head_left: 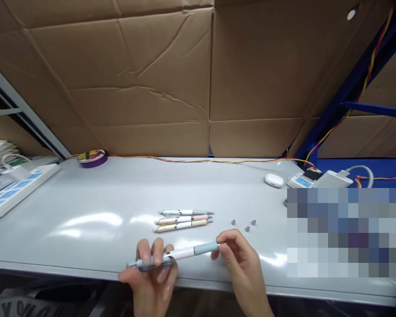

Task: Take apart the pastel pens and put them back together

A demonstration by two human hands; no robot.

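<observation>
My left hand [155,264] is wrapped round the clear rear part of a white pen [185,253] with a blue-grey grip, its thumb near the push-button end. Thumb and forefinger of my right hand [239,259] pinch the pen's thin front end; whether a metal tip sits between them is hidden. Beyond my hands lie a green-and-white pen [185,213], a pink-and-white pen [185,219] and a cream-and-white pen [181,226], side by side. To their right are three small metal cone tips [233,222], [247,229], [253,222], standing apart on the table.
The glossy grey table [135,185] ends at a cardboard wall [152,88]. A purple tape roll [94,159] lies at the back left, a power strip [20,189] at the left edge. A white earbud case [274,180] and a charger [333,179] are at the right. A blurred patch covers the right side.
</observation>
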